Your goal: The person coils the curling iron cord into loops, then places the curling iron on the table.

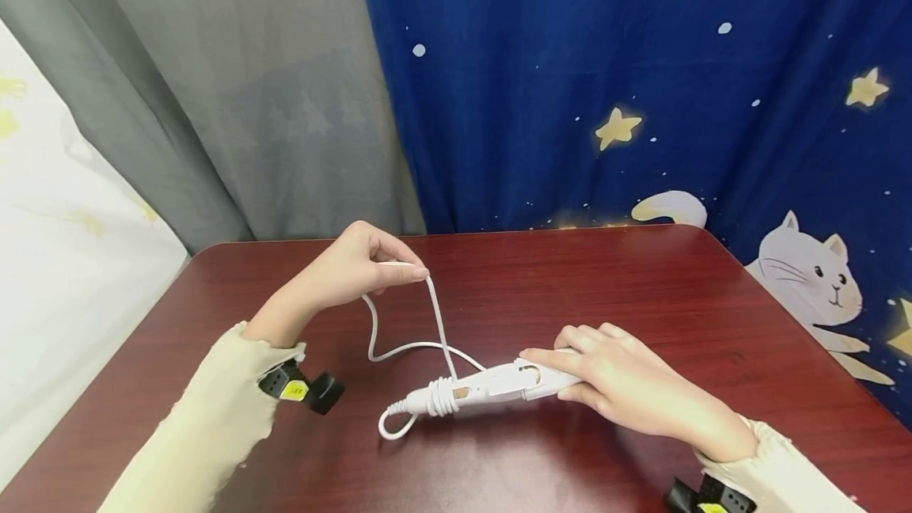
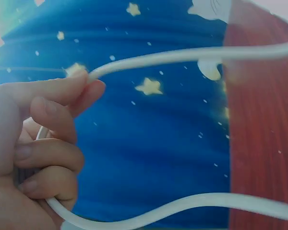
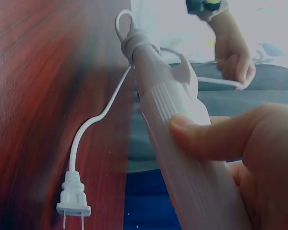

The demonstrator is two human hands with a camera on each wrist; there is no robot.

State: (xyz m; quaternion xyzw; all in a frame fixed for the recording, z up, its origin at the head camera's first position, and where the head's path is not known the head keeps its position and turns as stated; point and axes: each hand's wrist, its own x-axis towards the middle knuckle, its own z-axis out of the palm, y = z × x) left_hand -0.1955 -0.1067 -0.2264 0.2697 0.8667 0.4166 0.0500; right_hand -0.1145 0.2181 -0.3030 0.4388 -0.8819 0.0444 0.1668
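Observation:
My left hand [image 1: 351,266] is raised above the table and pinches a white power cord [image 1: 438,321] between thumb and forefinger. In the left wrist view, its other fingers [image 2: 57,158] curl round a second stretch of the cord [image 2: 182,203]. A white hair straightener [image 1: 499,383] lies in the grasp of my right hand [image 1: 627,378], at the end away from the cord. Several turns of cord [image 1: 443,397] wrap the other end, beside a small loop. The right wrist view shows the thumb pressing the ridged casing [image 3: 165,103], with a two-pin plug [image 3: 73,196] at the cord's end.
The dark red wooden table [image 1: 342,465] lies beneath both hands. Behind it hang a grey curtain [image 1: 285,101] and a blue curtain [image 1: 513,101] with stars and a cat. White cloth [image 1: 64,260] hangs at the left. Each wrist wears a small black camera [image 1: 302,388].

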